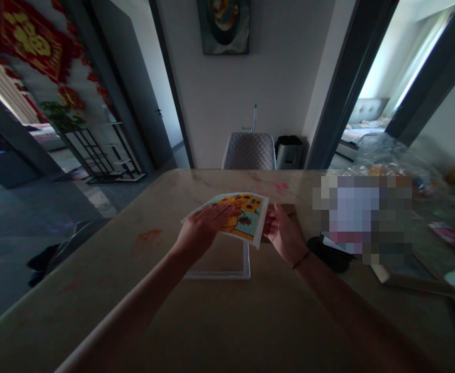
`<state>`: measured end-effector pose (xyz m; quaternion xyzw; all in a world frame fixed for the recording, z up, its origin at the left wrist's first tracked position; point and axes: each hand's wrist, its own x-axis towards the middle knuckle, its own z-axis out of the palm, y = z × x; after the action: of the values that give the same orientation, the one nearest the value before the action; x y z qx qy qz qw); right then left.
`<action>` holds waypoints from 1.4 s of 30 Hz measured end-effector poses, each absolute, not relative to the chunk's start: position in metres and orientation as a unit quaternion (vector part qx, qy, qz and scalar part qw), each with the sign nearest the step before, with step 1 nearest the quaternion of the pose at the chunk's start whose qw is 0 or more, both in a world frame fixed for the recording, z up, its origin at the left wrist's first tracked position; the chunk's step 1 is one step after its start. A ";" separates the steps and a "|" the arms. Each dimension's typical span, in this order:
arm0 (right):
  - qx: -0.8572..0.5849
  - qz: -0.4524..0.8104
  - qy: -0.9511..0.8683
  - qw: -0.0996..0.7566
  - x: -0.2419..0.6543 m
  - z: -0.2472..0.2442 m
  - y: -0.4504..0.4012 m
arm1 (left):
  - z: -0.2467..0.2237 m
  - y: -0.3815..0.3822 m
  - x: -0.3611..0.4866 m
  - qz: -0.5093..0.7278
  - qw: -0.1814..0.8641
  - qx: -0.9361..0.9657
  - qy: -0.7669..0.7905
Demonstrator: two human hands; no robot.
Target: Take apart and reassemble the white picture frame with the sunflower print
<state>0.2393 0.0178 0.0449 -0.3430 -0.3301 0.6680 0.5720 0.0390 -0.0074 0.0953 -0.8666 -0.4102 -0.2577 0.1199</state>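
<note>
Resting flat on a sunflower picture card [246, 217], the left hand [204, 225] was seen at the card's left side, its fingers spread and closed around nothing, so that the card was pressed from above rather than gripped. Further left, a red smear [147, 235] was marked on the stone-topped table [75, 295]. The card was held tilted above the table, its lower part overlapping a thin white frame [216, 276]; whether the two were touching could not be told. A flat brown piece [285, 209] was partly covered by the card's right side. The card's right edge was taken in a narrow pinch by the right hand [284, 233], with a thin bracelet [301, 260] worn at the wrist. Further right, a black object [330, 254] lay beside a pixelated patch [361, 217]. A slip was the main risk: if the pinch were loosened, the card could be dropped onto the white frame, its corner could be bent against that rim, or its face could be marked by the red smear.
</note>
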 end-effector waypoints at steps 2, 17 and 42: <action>-0.352 0.669 -0.294 0.585 0.242 0.040 0.022 | 0.098 -0.011 0.041 -0.299 0.048 -0.845 -0.441; -0.323 0.671 -0.405 0.531 0.225 0.031 0.007 | 0.086 -0.004 0.064 -0.593 -0.535 -0.380 -0.466; -0.367 0.642 -0.420 0.526 0.243 0.031 0.018 | 0.107 0.014 0.009 -0.471 -0.442 -0.522 -0.557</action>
<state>0.2427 0.0182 0.0308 -0.3671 -0.4200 0.6416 0.5264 0.0090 0.0139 0.1068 -0.5217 -0.5574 -0.4709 -0.4420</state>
